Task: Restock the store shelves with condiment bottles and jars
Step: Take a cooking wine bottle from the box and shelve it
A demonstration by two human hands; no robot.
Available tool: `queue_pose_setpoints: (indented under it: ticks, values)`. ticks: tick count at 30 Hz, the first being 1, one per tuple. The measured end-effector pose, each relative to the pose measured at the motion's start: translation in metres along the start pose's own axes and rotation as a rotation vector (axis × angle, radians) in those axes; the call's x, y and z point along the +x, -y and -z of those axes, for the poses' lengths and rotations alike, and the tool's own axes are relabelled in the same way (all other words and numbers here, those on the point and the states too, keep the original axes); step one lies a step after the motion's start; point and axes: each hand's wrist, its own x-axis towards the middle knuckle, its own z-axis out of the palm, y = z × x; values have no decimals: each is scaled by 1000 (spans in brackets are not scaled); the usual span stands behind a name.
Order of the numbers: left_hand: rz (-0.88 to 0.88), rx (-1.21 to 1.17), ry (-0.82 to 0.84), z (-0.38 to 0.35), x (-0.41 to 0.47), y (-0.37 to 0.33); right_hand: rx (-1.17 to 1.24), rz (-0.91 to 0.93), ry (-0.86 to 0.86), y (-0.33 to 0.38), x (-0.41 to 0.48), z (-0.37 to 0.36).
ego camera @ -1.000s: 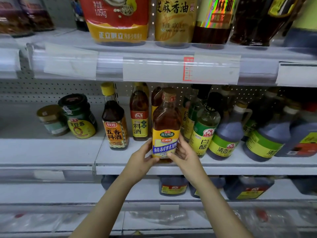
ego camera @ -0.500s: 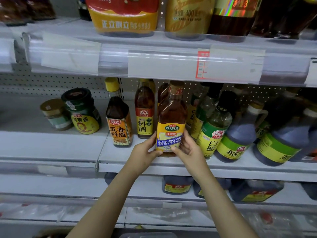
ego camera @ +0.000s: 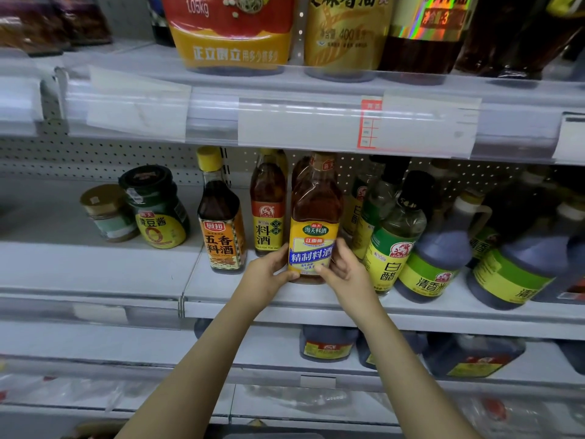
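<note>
Gripping amber bottle [ego camera: 315, 213] low at label, left hand [ego camera: 267, 275] and right hand [ego camera: 346, 272] on opposite sides, fingers curled round it. Standing upright on middle shelf [ego camera: 221, 286] near front edge, between smaller bottle [ego camera: 268, 198] on left and vinegar bottle [ego camera: 391, 245] on right. Dark-lidded jar [ego camera: 158, 217] farther left, same shelf.

I am holding the amber cooking-wine bottle [ego camera: 315, 213] upright on the middle shelf [ego camera: 95, 269], my left hand [ego camera: 268, 275] and right hand [ego camera: 344, 271] gripping its label from both sides, between a smaller wine bottle [ego camera: 268, 213] on the left and a white-vinegar bottle [ego camera: 392, 245] on the right.
</note>
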Motion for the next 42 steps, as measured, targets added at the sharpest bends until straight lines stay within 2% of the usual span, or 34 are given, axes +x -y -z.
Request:
queue_pose_setpoints:
  ticks: [4,18,20,24,28,32,37,42]
  values:
    - [19,-50,16,0,2,-1,-19,-10,3,3,3,0]
    - [-5,22,46,0,0,-4,6,-14,26,4,0,-5]
    - [43,-26,31,-1,-5,-9,37,-30,-42,5,-6,-11]
    - [72,-96,-45,12,-32,-14,124,-157,-316,7,-30,-29]
    - [72,-333,-121,37,-78,-7,230,-151,-454,11,-59,-49]
    - [75,-468,-136,59,-122,5,339,-125,-397,33,-97,-81]
    - [70,-527,-97,72,-167,20,375,-171,-341,41,-144,-115]
    - [115,-562,-124,82,-208,34,345,-198,-195,38,-180,-128]
